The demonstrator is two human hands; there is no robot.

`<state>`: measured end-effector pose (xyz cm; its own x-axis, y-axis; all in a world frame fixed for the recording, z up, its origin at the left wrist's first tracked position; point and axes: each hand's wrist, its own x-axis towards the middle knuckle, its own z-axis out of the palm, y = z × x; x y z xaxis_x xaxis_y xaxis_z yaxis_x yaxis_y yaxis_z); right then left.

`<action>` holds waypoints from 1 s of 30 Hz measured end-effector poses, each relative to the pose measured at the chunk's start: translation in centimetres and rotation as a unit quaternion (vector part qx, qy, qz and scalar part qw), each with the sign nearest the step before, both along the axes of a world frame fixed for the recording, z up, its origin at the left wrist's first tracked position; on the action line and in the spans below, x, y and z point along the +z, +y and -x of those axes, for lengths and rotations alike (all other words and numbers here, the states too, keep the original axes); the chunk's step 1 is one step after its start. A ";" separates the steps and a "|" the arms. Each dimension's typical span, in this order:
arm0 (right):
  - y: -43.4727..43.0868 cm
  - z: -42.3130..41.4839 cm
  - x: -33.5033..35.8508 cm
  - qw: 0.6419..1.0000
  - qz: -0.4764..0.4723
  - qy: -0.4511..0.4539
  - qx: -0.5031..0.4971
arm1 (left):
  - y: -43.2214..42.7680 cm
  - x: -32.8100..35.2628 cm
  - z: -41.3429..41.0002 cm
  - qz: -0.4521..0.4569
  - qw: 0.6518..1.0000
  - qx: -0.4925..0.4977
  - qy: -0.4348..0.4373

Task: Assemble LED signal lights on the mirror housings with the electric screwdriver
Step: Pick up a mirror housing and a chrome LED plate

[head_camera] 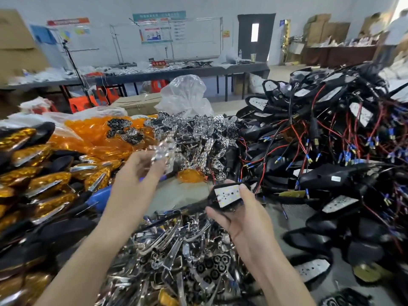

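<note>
A factory workshop with posters on the far wall (pixel 159 27) and a long grey bench (pixel 154 72) forms the backdrop to a work table buried in parts. At far left, black units fitted with gold-amber lenses (pixel 44 173) lie stacked beside loose orange lenses (pixel 99 133). The left hand (pixel 141 173) is raised above the table, fingertips pinching a chrome reflector (pixel 165 151), which is motion-blurred and held just in front of a heap of matching reflectors (pixel 198 133). A blue-bodied tool (pixel 101 196) lies below that wrist; whether it is the electric screwdriver cannot be told.

Right of centre, the right hand (pixel 240 215) grips a black mirror housing (pixel 225 203) by its edges, thumb on top, the face turned up. A white LED board (pixel 228 192) sits in the recess, dotted with small emitters and holes. At far right rises a tangle of similar housings (pixel 331 140) trailing red wires with blue connectors.

The step appears to be seating the reflector over the board. Doing it well likely means lining its cups up with the emitters, keeping the wires out from under it, and holding the housing level until the piece sits flush, ready for screws.
</note>
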<state>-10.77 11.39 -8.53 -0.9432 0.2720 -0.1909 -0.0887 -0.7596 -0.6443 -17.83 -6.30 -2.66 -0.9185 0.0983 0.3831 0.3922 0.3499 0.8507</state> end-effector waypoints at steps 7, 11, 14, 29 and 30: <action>-1.0 -0.3 -0.2 0.999 -0.003 0.028 0.018 | -5.0 -5.9 -4.6 0.002 0.997 0.044 0.069; -1.1 -0.2 -0.1 0.999 -0.004 0.041 0.029 | -5.2 -6.9 -3.6 0.114 0.985 0.023 0.124; -1.3 0.1 -0.1 0.998 -0.001 0.042 0.040 | -4.9 -7.2 -3.2 0.221 0.964 0.056 0.138; -1.3 -0.3 0.2 0.995 0.049 0.052 0.072 | -4.2 -7.7 -3.4 0.245 0.945 -0.017 0.215; -1.3 -0.4 0.2 0.995 0.054 0.052 0.067 | -4.3 -7.7 -3.4 0.240 0.947 -0.017 0.211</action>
<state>-10.37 10.13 -8.37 -0.9858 0.1250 -0.1120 -0.0431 -0.8335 -0.5508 -14.39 -10.55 -10.32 -0.6870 0.3804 0.6191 0.6796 0.6380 0.3621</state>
